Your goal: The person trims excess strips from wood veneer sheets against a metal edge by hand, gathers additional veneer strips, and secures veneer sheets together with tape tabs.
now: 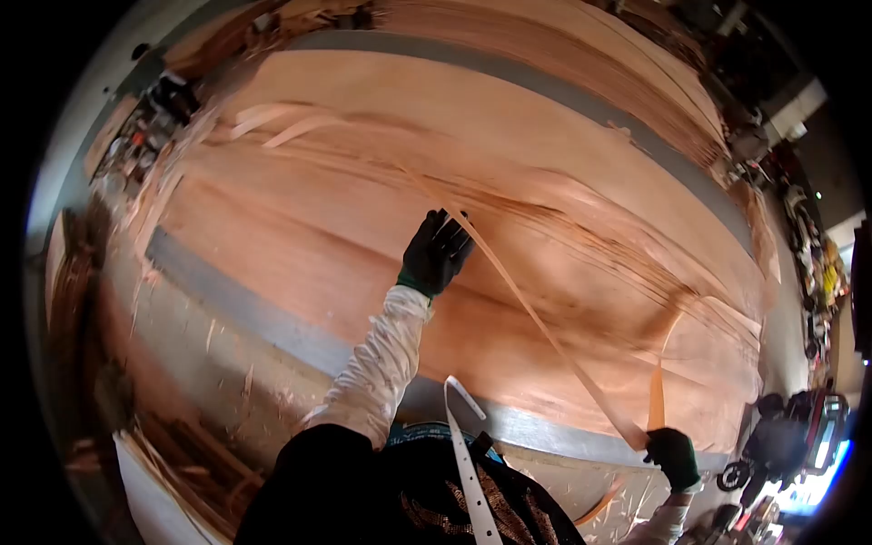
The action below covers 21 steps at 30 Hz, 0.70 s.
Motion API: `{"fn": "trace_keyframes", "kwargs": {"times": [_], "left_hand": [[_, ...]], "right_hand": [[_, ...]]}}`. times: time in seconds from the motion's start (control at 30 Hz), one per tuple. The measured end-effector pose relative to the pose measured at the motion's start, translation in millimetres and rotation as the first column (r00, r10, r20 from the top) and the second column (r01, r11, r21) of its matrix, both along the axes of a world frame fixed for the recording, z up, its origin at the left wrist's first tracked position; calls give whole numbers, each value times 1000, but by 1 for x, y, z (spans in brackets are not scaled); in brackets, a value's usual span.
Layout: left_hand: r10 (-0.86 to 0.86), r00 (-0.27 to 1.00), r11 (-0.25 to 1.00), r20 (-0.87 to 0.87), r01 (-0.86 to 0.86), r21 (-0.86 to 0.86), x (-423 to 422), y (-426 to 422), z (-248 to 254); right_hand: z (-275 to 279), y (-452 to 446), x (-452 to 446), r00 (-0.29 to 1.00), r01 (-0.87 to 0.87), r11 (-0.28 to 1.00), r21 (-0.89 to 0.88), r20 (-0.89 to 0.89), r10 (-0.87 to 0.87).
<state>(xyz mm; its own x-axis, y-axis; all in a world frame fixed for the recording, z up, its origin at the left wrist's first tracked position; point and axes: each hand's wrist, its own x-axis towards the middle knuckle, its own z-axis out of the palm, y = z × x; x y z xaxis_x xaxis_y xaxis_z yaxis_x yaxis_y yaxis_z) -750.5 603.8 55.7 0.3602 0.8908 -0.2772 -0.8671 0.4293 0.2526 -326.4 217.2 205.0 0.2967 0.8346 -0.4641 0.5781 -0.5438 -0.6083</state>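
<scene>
A long, narrow strip of wood veneer runs slantwise across wide, rippled sheets of orange-brown veneer. My right hand, in a dark glove, is closed around the strip's near end at the lower right. A short orange veneer piece stands up just above that hand. My left hand, also gloved, reaches over the middle of the sheets with its fingers stretched out beside the strip. Its fingertips meet the strip's edge, but whether they press on it is unclear.
Behind the sheets lies a thick veneer stack, past a grey band. A grey metal edge borders the near side. Scraps litter the floor. A perforated white strap hangs before me; a vehicle stands right.
</scene>
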Motion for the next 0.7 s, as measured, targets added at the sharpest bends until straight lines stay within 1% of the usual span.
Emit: {"fn": "trace_keyframes", "kwargs": {"times": [0.03,0.07,0.1,0.13,0.17,0.2,0.23,0.27,0.3,0.33,0.37,0.4,0.43,0.5,0.53,0.57,0.6,0.63,0.67,0.7], "left_hand": [[56,998,998,-13,-55,40,-9,-10,6],[35,997,998,71,-39,58,-20,-6,-6],[84,994,987,74,-93,133,-29,-10,-4],[130,988,968,78,-143,208,-36,-16,0],[173,981,941,85,-191,281,-44,-21,3],[237,967,933,97,-255,253,-55,-27,6],[262,956,924,131,-288,253,-67,-35,10],[284,945,914,164,-318,253,-81,-44,16],[302,933,904,196,-346,251,-96,-52,21],[356,926,891,126,-377,254,-115,-60,25],[359,926,864,120,-378,334,-135,-66,24],[353,925,838,138,-379,393,-155,-73,22],[343,926,812,156,-376,447,-170,-83,32],[491,866,802,90,-490,342,-202,-103,55],[527,846,756,77,-508,414,-223,-109,54],[455,877,730,154,-467,499,-246,-113,51],[424,888,773,180,-458,439,-270,-120,51],[393,895,811,209,-445,380,-292,-124,51],[334,924,789,187,-382,481,-318,-124,45],[276,948,752,158,-315,579,-342,-122,38]], "right_hand": [[-14,-23,15,998,-4,999,-34,63,6],[-19,-32,20,969,-171,983,-72,167,181],[-22,-41,26,899,-329,936,-125,261,351],[-37,-57,38,941,-235,954,-186,202,272],[-97,-99,91,953,-239,963,-123,163,257],[-93,-94,87,977,-169,959,-229,90,194],[-91,-89,83,992,-104,935,-338,27,121],[-101,-90,88,984,-151,918,-367,36,177],[-104,-84,87,962,-233,900,-368,49,269],[-105,-75,85,932,-310,875,-371,61,356],[-108,-71,82,895,-383,844,-375,75,439],[-128,-72,97,649,-642,699,-315,262,714],[-119,-62,80,913,-325,856,-403,101,394],[-140,-53,88,928,-320,864,-388,55,369],[-150,-48,96,743,-573,757,-314,191,642],[-158,-42,99,468,-779,562,-278,339,816],[-162,-37,91,743,-555,760,-339,209,636],[-163,-31,84,759,-503,789,-352,256,598],[-158,-21,71,567,-643,671,-369,360,741],[-151,-11,56,337,-750,525,-403,451,827]]}}
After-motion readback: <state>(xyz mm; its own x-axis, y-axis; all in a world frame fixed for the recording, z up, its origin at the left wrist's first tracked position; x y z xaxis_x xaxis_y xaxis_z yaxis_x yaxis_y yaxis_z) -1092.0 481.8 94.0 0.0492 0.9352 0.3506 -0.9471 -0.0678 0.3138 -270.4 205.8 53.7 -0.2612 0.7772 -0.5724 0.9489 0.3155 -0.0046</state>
